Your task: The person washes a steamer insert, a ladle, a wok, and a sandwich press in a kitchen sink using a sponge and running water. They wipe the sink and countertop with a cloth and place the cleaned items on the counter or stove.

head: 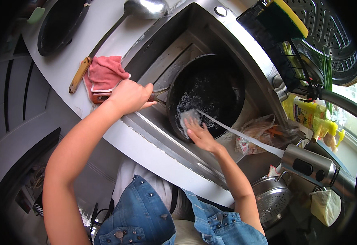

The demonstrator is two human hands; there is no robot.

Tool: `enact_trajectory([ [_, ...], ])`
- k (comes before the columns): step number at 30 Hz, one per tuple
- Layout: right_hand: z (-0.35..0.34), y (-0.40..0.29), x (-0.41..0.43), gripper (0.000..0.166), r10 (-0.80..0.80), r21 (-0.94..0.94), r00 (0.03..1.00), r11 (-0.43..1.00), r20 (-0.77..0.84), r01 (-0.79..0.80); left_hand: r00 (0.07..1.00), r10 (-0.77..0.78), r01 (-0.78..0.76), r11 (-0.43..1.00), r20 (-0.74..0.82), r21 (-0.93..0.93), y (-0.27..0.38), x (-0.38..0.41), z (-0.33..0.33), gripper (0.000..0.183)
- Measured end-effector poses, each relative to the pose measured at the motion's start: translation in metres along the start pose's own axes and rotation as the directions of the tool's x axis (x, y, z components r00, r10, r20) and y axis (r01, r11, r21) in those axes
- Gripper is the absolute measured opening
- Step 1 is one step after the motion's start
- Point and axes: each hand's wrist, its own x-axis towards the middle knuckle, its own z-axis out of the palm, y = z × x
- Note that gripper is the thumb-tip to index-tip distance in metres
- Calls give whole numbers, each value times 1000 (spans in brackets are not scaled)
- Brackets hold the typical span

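Observation:
A black frying pan (pixel 215 82) rests tilted in the steel sink (pixel 178 52). My left hand (pixel 132 96) grips its brown wooden handle (pixel 100 98) over the sink's edge. Inside the pan, my right hand (pixel 200 132) presses a pale scrubbing pad (pixel 188 118) against the near wall. From the steel faucet head (pixel 308 165) a stream of water (pixel 242 134) runs into the pan, where the bottom looks wet and rippled. Beside my left hand a pink cloth (pixel 106 72) lies on the counter, partly under the pan handle.
A ladle (pixel 146 9) with a wooden-ended handle and a second black pan (pixel 62 27) lie on the white counter. A plastic bag (pixel 258 137) of scraps sits in the sink. A black rack with a sponge (pixel 284 18), yellow bottles (pixel 304 111) and a steamer pot (pixel 271 199) stand right.

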Motion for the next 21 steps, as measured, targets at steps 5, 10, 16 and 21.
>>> enact_trajectory([
  [5, -40, -32, 85, 56, -113, -320, 941, 947, -321, 4, 1000, 0, -1, 999, 25, 49, 3, 1, -2, 48],
  [10, -113, 42, 97, 53, -283, -668, 703, 653, -653, -357, 1000, -10, 8, 996, 19, 83, 4, 1, -1, 49],
  [16, -56, 63, 7, 55, -50, -635, 869, 704, -492, -319, 999, -19, 19, 1000, 32, 19, 1, 2, 0, 50],
  [21, 1, 1, 10, 54, -13, -253, 987, 967, -162, -28, 1000, 1, -1, 1000, 20, 0, 1, 2, 0, 49],
])
